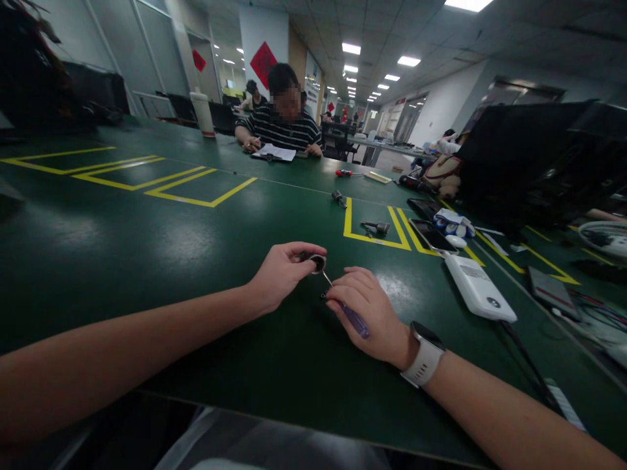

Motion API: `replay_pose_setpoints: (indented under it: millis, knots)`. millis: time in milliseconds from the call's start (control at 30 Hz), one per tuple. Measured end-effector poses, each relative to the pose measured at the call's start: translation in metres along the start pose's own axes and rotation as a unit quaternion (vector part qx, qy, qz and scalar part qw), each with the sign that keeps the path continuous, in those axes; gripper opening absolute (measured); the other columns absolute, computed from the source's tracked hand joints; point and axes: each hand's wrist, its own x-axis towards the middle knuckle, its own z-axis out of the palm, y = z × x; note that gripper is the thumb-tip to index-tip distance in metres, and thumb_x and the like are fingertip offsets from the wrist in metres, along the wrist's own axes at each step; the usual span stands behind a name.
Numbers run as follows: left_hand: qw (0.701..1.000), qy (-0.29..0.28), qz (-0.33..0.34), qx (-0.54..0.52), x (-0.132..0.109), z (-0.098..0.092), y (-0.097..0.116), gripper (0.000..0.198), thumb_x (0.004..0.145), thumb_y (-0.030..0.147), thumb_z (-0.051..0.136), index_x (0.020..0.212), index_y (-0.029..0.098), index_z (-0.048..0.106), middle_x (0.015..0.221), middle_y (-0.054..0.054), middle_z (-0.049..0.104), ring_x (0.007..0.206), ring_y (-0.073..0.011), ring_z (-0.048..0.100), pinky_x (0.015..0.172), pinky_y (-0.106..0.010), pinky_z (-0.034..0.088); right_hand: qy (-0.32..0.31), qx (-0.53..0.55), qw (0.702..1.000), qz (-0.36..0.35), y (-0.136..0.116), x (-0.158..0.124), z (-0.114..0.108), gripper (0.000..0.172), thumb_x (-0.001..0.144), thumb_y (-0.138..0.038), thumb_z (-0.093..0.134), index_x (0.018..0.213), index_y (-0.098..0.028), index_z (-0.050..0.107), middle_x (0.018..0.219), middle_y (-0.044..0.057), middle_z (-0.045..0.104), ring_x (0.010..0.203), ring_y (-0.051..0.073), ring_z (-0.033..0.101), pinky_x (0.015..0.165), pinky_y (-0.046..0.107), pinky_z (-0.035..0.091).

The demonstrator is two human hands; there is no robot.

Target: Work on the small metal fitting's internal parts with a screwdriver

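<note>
Hands, two: left hand, right hand. Screwdrivers, two: purple-handled screwdriver, red-handled screwdriver. Held metal ring, one. Stubby metal fittings, two: nearer fitting, farther fitting. Wristwatch, one. White cup, one. Clipboard, one. Cabled white box, one. Left-side yellow tape outlines, three.

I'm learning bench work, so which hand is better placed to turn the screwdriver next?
Probably the right hand: it holds the screwdriver, while the left hand grips the round part.
</note>
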Motion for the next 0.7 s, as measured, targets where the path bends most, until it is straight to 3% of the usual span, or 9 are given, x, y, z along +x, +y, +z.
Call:
replay_pose_setpoints:
  millis: [367,500,600,700]
  knots:
    - [1.000,-0.008,-0.023,-0.007,0.001,-0.001,0.000,0.023,0.064,0.012,0.066,0.087,0.012,0.068,0.086,-0.006,0.070,0.085,-0.0191,0.064,0.083,-0.037,0.050,-0.003,0.003,1.000,0.008,-0.004,0.002,-0.002,0.010,0.086,-0.016,0.049,0.093,-0.017,0.055,0.086,0.006,0.064,0.082,0.018,0.058,0.091,0.041,0.041]
    - [0.999,0.004,-0.023,-0.028,0.006,-0.002,-0.004,0.020,0.066,0.011,0.065,0.085,0.012,0.065,0.087,-0.006,0.068,0.085,-0.0192,0.064,0.081,-0.038,0.052,0.070,0.095,0.990,0.072,-0.002,-0.001,-0.002,0.010,0.085,-0.017,0.048,0.087,-0.019,0.058,0.082,0.004,0.063,0.081,0.017,0.058,0.093,0.041,0.040]
    - [0.998,0.036,-0.020,-0.037,0.012,-0.006,-0.008,0.027,0.064,0.007,0.066,0.090,0.014,0.061,0.096,-0.006,0.065,0.089,-0.0191,0.063,0.085,-0.039,0.050,0.154,0.244,0.929,0.234,0.005,-0.003,0.002,0.017,0.087,-0.024,0.047,0.075,-0.020,0.058,0.070,0.001,0.060,0.071,0.015,0.057,0.087,0.039,0.042]
    - [0.998,0.055,-0.012,-0.017,0.018,-0.011,-0.010,0.035,0.061,0.006,0.069,0.093,0.015,0.059,0.099,-0.006,0.064,0.096,-0.0193,0.060,0.094,-0.040,0.045,0.180,0.417,0.813,0.363,0.016,-0.002,0.008,0.022,0.084,-0.030,0.051,0.067,-0.019,0.057,0.059,-0.002,0.057,0.058,0.013,0.054,0.073,0.033,0.046]
